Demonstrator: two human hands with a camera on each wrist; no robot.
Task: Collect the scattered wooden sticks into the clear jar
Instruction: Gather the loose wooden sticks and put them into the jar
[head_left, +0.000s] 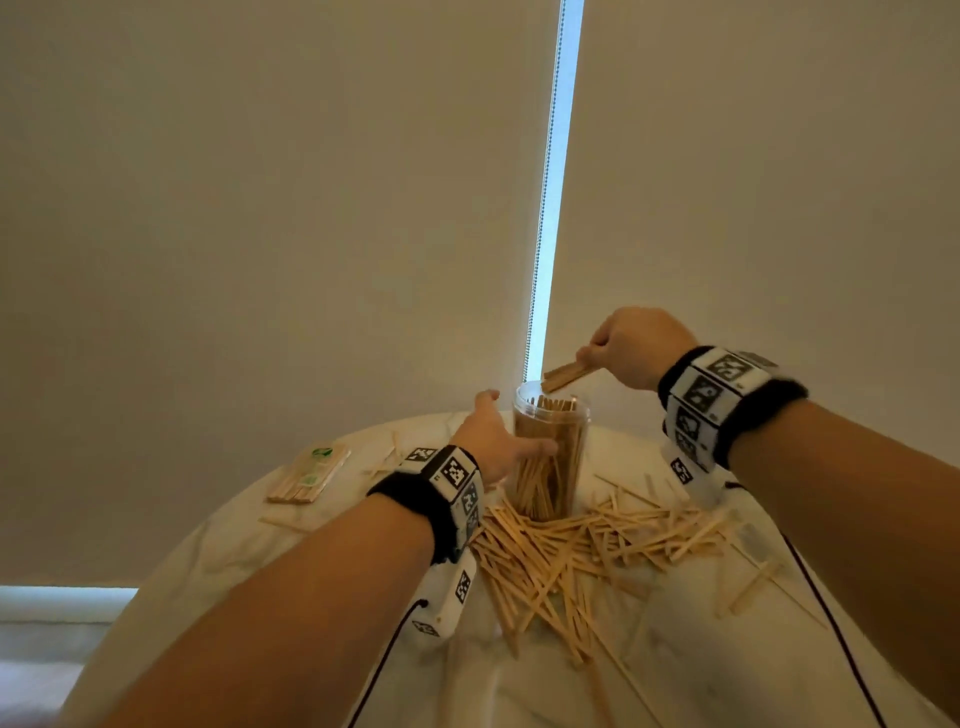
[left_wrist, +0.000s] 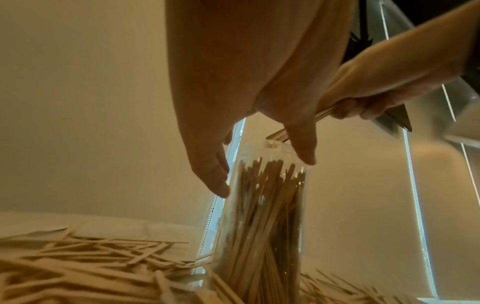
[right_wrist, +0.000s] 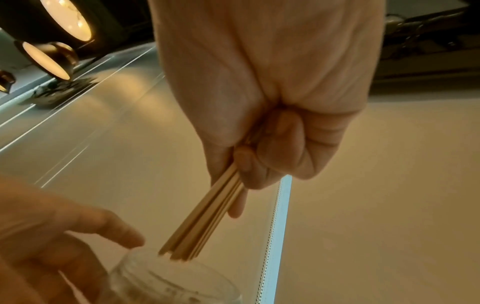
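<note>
A tall clear jar (head_left: 550, 457) (left_wrist: 259, 216), packed with upright wooden sticks, stands at the far middle of a round white table (head_left: 260, 545). My left hand (head_left: 519, 423) (left_wrist: 263, 174) spans the jar's upper part, thumb on one side and straight fingers on the other. Above and to the right, my right hand (head_left: 592, 356) (right_wrist: 244, 164) pinches a flat bundle of sticks (head_left: 566, 375) (right_wrist: 207, 220). The bundle slants down with its tips just over the jar's mouth (right_wrist: 168, 283). A thick heap of loose sticks (head_left: 571, 545) (left_wrist: 78, 267) lies in front of the jar.
A wrapped packet of sticks (head_left: 309, 475) lies at the table's far left, with a few stray sticks near it. Black cables (head_left: 810, 587) run from both wrists over the table. Closed blinds with a bead chain (head_left: 545, 208) hang right behind the table.
</note>
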